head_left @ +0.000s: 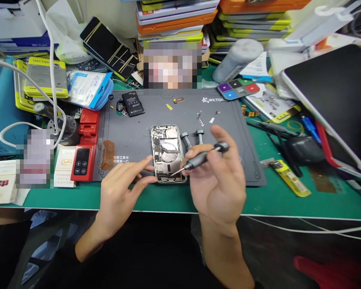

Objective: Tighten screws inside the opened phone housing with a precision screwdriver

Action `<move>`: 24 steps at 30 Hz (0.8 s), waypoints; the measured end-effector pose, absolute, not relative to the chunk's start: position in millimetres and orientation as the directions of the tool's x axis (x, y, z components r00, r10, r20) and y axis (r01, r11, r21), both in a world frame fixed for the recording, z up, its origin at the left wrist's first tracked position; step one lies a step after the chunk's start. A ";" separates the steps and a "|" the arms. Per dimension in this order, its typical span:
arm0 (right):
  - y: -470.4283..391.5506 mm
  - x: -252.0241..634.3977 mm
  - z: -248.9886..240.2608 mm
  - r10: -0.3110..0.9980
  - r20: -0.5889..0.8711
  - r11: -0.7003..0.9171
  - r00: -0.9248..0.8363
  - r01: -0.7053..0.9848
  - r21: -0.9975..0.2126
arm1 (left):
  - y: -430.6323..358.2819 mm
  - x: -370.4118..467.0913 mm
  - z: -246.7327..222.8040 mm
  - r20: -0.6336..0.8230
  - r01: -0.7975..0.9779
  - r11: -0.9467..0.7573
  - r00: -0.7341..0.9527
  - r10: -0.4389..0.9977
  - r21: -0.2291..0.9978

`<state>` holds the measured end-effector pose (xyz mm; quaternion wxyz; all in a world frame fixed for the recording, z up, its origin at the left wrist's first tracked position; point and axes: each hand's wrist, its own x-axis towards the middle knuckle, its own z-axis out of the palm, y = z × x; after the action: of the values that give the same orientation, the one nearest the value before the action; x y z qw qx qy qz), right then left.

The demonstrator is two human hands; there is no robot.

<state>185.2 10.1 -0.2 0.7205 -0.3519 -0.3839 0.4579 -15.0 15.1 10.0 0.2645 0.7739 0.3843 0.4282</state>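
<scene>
An opened smartphone [169, 160] lies on the grey work mat [132, 136] with its inner parts and a round coil exposed. At its lower left side, my left hand [120, 192] has thumb and forefinger against the frame, gripping the edge. A dark item partly shows between those fingers; I cannot make out what it is. My right hand [219, 184] is closed around a grey screwdriver [197, 160], its tip slanting down to the phone's lower part. Two more screwdrivers [199, 136] stand just right of the phone, partly hidden by my right hand.
A black battery [133, 103] and small metal parts [201, 119] lie on the mat. A red device [83, 160] and cigarette boxes [65, 166] sit left. Stacked cases [174, 24] rise behind. A large black-screened device [333, 104] and a yellow packet [290, 178] are at right.
</scene>
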 end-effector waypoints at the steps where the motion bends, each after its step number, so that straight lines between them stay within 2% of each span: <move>1: 10.8 185.4 -0.4 0.917 0.254 0.362 0.309 -0.372 -0.855 | 16.0 -14.4 9.2 0.438 0.396 -0.555 0.351 0.828 0.731; 5: 10.5 182.1 -0.4 0.886 0.328 0.425 0.328 -0.289 -0.858 | 17.8 -12.9 5.9 0.394 0.459 -0.559 0.409 0.823 0.691; 15: 11.2 173.7 -0.2 0.815 0.465 0.525 0.344 -0.100 -0.845 | 18.9 -12.8 5.7 0.397 0.458 -0.586 0.446 0.802 0.668; 17: 12.4 170.6 0.9 0.738 0.537 0.572 0.408 0.045 -0.819 | 18.2 -13.2 5.3 0.391 0.463 -0.587 0.454 0.800 0.664; 19: 13.5 168.4 -0.3 0.640 0.625 0.559 0.447 0.288 -0.778 | 17.1 -13.3 5.5 0.384 0.472 -0.592 0.467 0.796 0.653; 21: 14.5 168.1 -4.6 0.579 0.736 0.548 0.351 0.500 -0.670 | 16.3 -13.1 6.1 0.379 0.478 -0.599 0.481 0.790 0.642; 24: 16.3 170.0 -13.0 0.556 0.820 0.609 0.138 0.603 -0.515 | 16.4 -12.3 6.9 0.383 0.488 -0.609 0.487 0.785 0.625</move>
<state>170.0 16.3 -13.0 0.6115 -0.4415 -0.6564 -0.0194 -12.3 16.4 6.9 0.2230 0.8331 0.3820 0.3323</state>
